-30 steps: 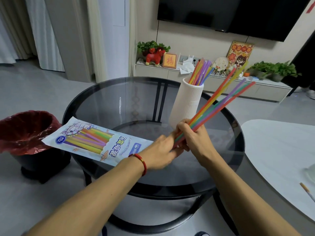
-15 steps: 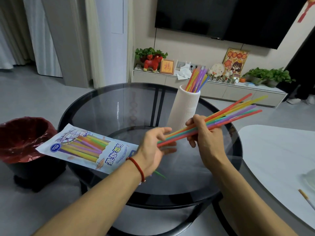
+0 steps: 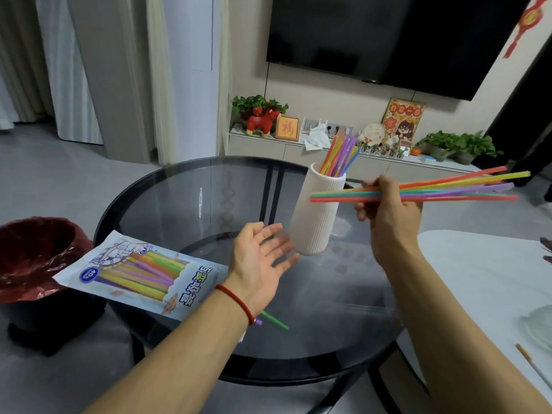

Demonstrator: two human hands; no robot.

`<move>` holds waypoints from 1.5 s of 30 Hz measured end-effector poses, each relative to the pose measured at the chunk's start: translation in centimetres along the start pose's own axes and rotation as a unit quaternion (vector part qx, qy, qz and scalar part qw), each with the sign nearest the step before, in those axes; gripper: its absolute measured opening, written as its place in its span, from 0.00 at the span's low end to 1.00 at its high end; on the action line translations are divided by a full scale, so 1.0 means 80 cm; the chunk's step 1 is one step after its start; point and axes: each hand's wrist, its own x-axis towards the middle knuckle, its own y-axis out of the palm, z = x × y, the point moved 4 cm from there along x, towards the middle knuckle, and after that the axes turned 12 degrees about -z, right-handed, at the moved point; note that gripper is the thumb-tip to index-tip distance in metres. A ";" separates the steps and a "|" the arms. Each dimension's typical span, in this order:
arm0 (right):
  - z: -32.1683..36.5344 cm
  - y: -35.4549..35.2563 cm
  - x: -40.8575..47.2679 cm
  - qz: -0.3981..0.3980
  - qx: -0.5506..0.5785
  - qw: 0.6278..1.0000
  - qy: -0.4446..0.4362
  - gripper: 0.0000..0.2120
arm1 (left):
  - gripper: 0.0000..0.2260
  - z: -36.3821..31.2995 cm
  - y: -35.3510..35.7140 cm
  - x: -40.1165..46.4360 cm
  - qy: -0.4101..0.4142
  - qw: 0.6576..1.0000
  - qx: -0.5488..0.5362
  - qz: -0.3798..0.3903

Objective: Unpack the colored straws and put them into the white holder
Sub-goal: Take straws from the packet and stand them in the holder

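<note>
Round glass worktop point(image 3: 167, 204) carries everything; its black rim runs close under both forearms, and the glass between pack and holder gives open room for the hands. Straw pack point(image 3: 143, 274) lies flat at the left, its corner overhanging the rim beside the red-lined bin point(image 3: 35, 258), probably parked within reach for further unpacking. White holder point(image 3: 318, 213) stands upright past the centre, with straws point(image 3: 340, 156) already fanned out of its mouth. Right hand point(image 3: 388, 210) is clamped on a bundle of colored straws point(image 3: 433, 189), held nearly level at the holder's rim height, near ends just in front of its upper wall; judged: must tip upright to drop in. Left hand point(image 3: 263, 258) is spread, palm up, holding nothing, just left of the holder. Loose green straw point(image 3: 274, 320) lies by the left wrist.
</note>
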 end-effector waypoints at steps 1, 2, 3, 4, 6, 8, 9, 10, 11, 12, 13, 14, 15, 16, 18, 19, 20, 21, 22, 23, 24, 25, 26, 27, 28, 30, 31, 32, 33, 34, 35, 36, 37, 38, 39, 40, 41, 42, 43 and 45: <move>0.011 0.002 0.016 -0.023 0.001 1.000 -0.011 0.12 | 0.20 0.000 -0.001 0.000 0.000 1.000 0.006 -0.002; 0.022 0.006 0.031 -0.037 -0.003 0.999 -0.030 0.12 | 0.20 0.000 -0.002 0.000 0.001 1.000 0.013 -0.004; 0.030 0.011 0.044 -0.044 -0.016 0.997 -0.054 0.12 | 0.19 -0.001 -0.004 0.000 0.003 1.000 0.021 -0.006; 0.038 0.017 0.055 -0.044 -0.036 0.995 -0.080 0.13 | 0.19 -0.002 -0.005 0.001 0.005 1.000 0.027 -0.007; 0.047 0.035 0.072 -0.027 -0.100 0.987 -0.126 0.16 | 0.18 -0.006 -0.006 0.003 0.013 0.999 0.038 -0.009; 0.049 0.053 0.079 -0.004 -0.177 0.972 -0.156 0.14 | 0.17 -0.007 -0.008 0.005 0.020 0.999 0.047 -0.011; 0.049 0.060 0.080 0.002 -0.210 0.965 -0.160 0.13 | 0.16 -0.007 -0.008 0.005 0.023 0.998 0.052 -0.014; 0.048 0.067 0.082 0.009 -0.234 0.959 -0.159 0.13 | 0.16 -0.008 -0.009 0.006 0.027 0.998 0.057 -0.018; 0.047 0.074 0.083 0.021 -0.258 0.953 -0.156 0.13 | 0.15 -0.008 -0.010 0.006 0.032 0.997 0.059 -0.025; 0.046 0.080 0.084 0.036 -0.285 0.945 -0.153 0.12 | 0.14 -0.009 -0.010 0.006 0.037 0.997 0.061 -0.033; 0.045 0.087 0.085 0.056 -0.317 0.935 -0.151 0.12 | 0.13 -0.011 -0.011 0.006 0.043 0.996 0.064 -0.039; 0.044 0.094 0.086 0.076 -0.349 0.922 -0.148 0.11 | 0.12 -0.013 -0.011 0.006 0.047 0.996 0.065 -0.041; 0.043 0.098 0.087 0.094 -0.375 0.911 -0.140 0.10 | 0.12 -0.014 -0.011 0.005 0.048 0.996 0.066 -0.041; 0.042 0.101 0.088 0.110 -0.395 0.903 -0.126 0.10 | 0.11 -0.016 -0.011 0.005 0.051 0.996 0.068 -0.042; 0.041 0.105 0.088 0.135 -0.416 0.895 -0.090 0.12 | 0.11 -0.019 -0.013 0.004 0.060 0.994 0.080 -0.042; 0.043 0.106 0.086 0.142 -0.418 0.894 -0.075 0.12 | 0.11 -0.020 -0.013 0.003 0.065 0.993 0.086 -0.043; 0.046 0.106 0.084 0.143 -0.415 0.896 -0.066 0.12 | 0.11 -0.022 -0.015 0.002 0.070 0.992 0.091 -0.045; 0.050 0.106 0.084 0.138 -0.409 0.900 -0.065 0.13 | 0.11 -0.024 -0.015 0.002 0.076 0.991 0.096 -0.047; 0.053 0.106 0.083 0.128 -0.402 0.904 -0.071 0.15 | 0.11 -0.025 -0.015 0.002 0.081 0.990 0.100 -0.049; 0.056 0.105 0.083 0.114 -0.398 0.906 -0.082 0.18 | 0.12 -0.027 -0.015 0.002 0.083 0.990 0.103 -0.052; 0.059 0.104 0.083 0.095 -0.396 0.908 -0.102 0.21 | 0.12 -0.028 -0.016 0.002 0.086 0.989 0.105 -0.055; 0.062 0.103 0.082 0.072 -0.392 0.908 -0.130 0.25 | 0.12 -0.029 -0.017 0.002 0.089 0.988 0.109 -0.058; 0.066 0.102 0.080 0.050 -0.388 0.906 -0.164 0.29 | 0.12 -0.030 -0.018 0.003 0.092 0.987 0.113 -0.062; 0.070 0.103 0.077 0.039 -0.385 0.900 -0.201 0.32 | 0.13 -0.030 -0.019 0.003 0.097 0.986 0.118 -0.066; 0.071 0.104 0.074 0.041 -0.386 0.892 -0.233 0.35 | 0.13 -0.030 -0.021 0.004 0.100 0.985 0.121 -0.070; 0.066 0.109 0.067 0.082 -0.410 0.868 -0.268 0.36 | 0.13 -0.031 -0.023 0.007 0.104 0.984 0.127 -0.076; 0.060 0.111 0.063 0.117 -0.429 0.855 -0.268 0.33 | 0.13 -0.031 -0.023 0.008 0.106 0.983 0.131 -0.078; 0.052 0.112 0.059 0.155 -0.448 0.841 -0.262 0.30 | 0.13 -0.031 -0.023 0.010 0.109 0.981 0.137 -0.079; 0.045 0.113 0.056 0.188 -0.466 0.826 -0.257 0.27 | 0.12 -0.032 -0.023 0.011 0.116 0.979 0.148 -0.080; 0.041 0.114 0.053 0.209 -0.481 0.811 -0.259 0.25 | 0.11 -0.033 -0.023 0.013 0.125 0.975 0.166 -0.078; 0.040 0.114 0.051 0.218 -0.490 0.800 -0.269 0.24 | 0.10 -0.034 -0.022 0.014 0.139 0.968 0.192 -0.076; 0.042 0.115 0.049 0.218 -0.492 0.795 -0.281 0.24 | 0.08 -0.035 -0.022 0.016 0.157 0.958 0.227 -0.073; 0.046 0.116 0.048 0.211 -0.484 0.796 -0.297 0.24 | 0.06 -0.037 -0.023 0.016 0.181 0.942 0.272 -0.071; 0.051 0.116 0.047 0.194 -0.472 0.799 -0.318 0.24 | 0.05 -0.041 -0.025 0.017 0.212 0.919 0.325 -0.070; 0.058 0.114 0.044 0.168 -0.455 0.803 -0.346 0.22 | 0.04 -0.045 -0.028 0.017 0.248 0.887 0.384 -0.064; 0.065 0.110 0.039 0.142 -0.435 0.804 -0.380 0.20 | 0.04 -0.049 -0.031 0.017 0.283 0.847 0.447 -0.049; 0.071 0.104 0.028 0.126 -0.410 0.803 -0.414 0.18 | 0.07 -0.052 -0.036 0.015 0.313 0.802 0.509 -0.027; 0.073 0.097 0.015 0.125 -0.388 0.798 -0.443 0.16 | 0.11 -0.055 -0.040 0.014 0.337 0.752 0.567 -0.002; 0.069 0.088 -0.001 0.143 -0.374 0.791 -0.462 0.13 | 0.17 -0.056 -0.044 0.012 0.358 0.697 0.621 0.025; 0.044 0.067 -0.032 0.224 -0.375 0.787 -0.436 0.10 | 0.27 -0.057 -0.053 0.008 0.377 0.577 0.719 0.088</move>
